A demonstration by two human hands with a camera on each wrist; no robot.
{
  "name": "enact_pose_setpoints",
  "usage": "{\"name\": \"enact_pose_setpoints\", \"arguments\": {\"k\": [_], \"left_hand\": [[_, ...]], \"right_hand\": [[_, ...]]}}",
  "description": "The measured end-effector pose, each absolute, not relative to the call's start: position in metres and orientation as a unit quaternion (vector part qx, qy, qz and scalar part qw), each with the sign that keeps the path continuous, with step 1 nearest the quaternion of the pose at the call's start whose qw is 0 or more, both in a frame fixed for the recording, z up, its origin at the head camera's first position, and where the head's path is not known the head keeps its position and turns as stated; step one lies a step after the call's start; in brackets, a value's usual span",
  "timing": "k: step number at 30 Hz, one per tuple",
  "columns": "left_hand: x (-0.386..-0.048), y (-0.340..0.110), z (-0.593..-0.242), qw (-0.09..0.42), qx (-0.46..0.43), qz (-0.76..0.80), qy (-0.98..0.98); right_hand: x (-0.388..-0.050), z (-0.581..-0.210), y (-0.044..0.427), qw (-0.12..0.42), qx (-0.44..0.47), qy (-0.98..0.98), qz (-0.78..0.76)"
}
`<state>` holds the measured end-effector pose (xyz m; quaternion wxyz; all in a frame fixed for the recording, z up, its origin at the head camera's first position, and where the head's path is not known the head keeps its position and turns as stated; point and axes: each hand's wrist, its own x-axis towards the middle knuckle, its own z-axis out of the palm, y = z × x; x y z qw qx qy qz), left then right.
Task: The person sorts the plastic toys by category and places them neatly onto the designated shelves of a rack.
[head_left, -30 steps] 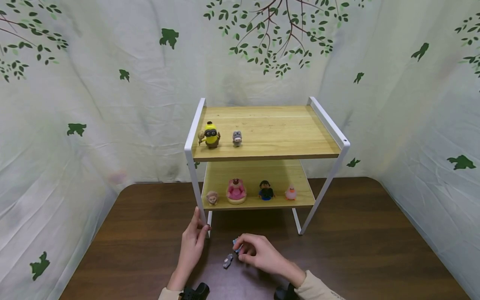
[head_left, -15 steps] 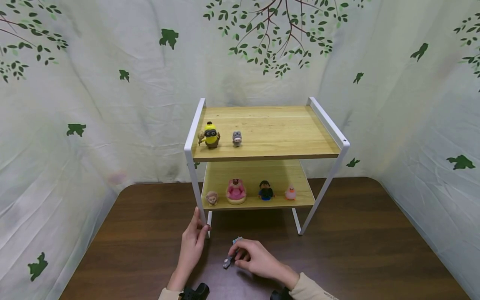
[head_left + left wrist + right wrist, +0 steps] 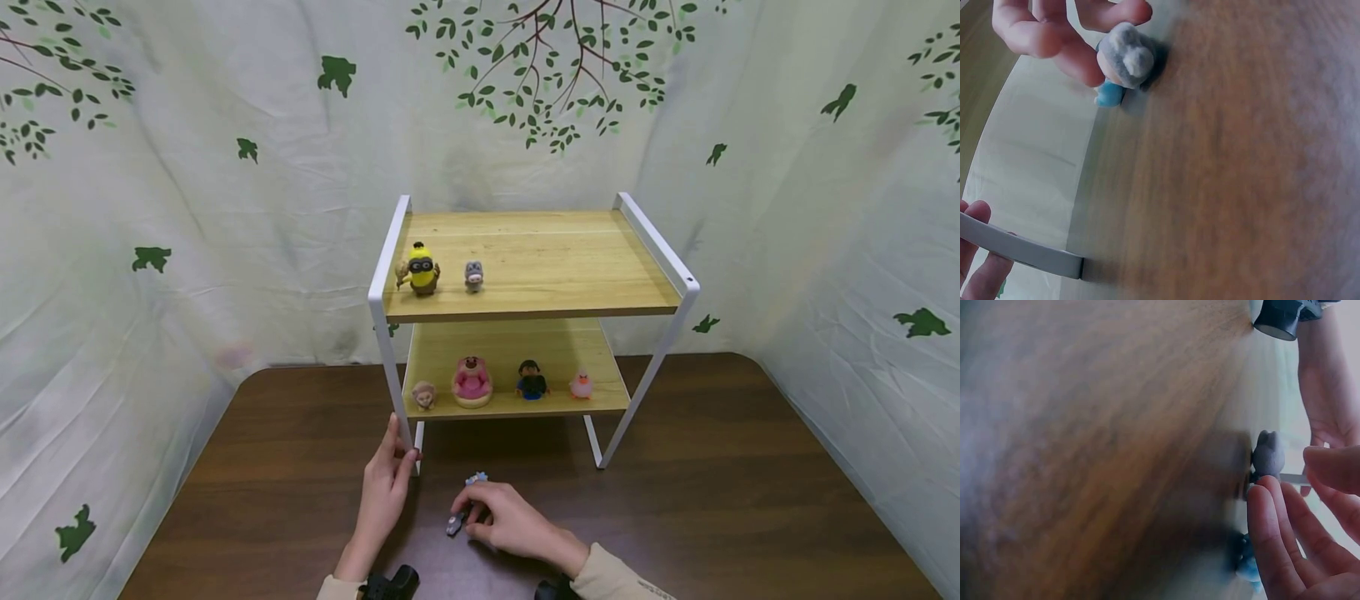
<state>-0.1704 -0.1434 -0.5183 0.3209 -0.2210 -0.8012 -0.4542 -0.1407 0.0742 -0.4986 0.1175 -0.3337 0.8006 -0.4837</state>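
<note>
In the head view, my left hand [image 3: 386, 487] grips the shelf's white front-left leg [image 3: 399, 392], thumb and fingers on opposite sides; the left wrist view shows fingertips on both faces of that leg [image 3: 1022, 250]. Over the table, my right hand [image 3: 510, 521] hovers with loosely bent fingers around a small grey figurine [image 3: 454, 525]. The right wrist view has the thumb apart from the fingers, the grey figurine [image 3: 1268, 454] just past them; contact is unclear. Behind the right hand is a small light-blue figurine [image 3: 476, 477], partly hidden in the right wrist view by the fingers.
A two-tier wooden shelf [image 3: 540, 258] stands on the brown table [image 3: 712, 467]. Its top holds a yellow figurine [image 3: 422, 271] and a grey one [image 3: 473, 277]. Below stand a beige head figurine [image 3: 423, 395], pink bear [image 3: 472, 383], dark-haired figurine [image 3: 531, 381] and pink duck [image 3: 581, 385].
My right hand has moved left and nearer to me, from the light-blue figurine to the grey one. The left hand stays on the shelf leg.
</note>
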Motion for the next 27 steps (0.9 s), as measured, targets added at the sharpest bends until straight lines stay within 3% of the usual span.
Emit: {"name": "enact_pose_setpoints", "arguments": {"k": [15, 23, 27], "left_hand": [[-0.1709, -0.1428, -0.5166, 0.326, -0.230, -0.457, -0.795], [-0.1719, -0.1405, -0.5164, 0.338, -0.225, -0.455, -0.792], [-0.1692, -0.1380, -0.5108, 0.342, -0.223, -0.456, -0.791]], "right_hand": [[-0.1416, -0.4999, 0.0721, 0.114, -0.346, 0.825, -0.432], [-0.1409, -0.5021, 0.0731, 0.073, -0.370, 0.838, -0.395], [-0.1412, -0.5032, 0.0734, 0.079, -0.368, 0.840, -0.392]]}}
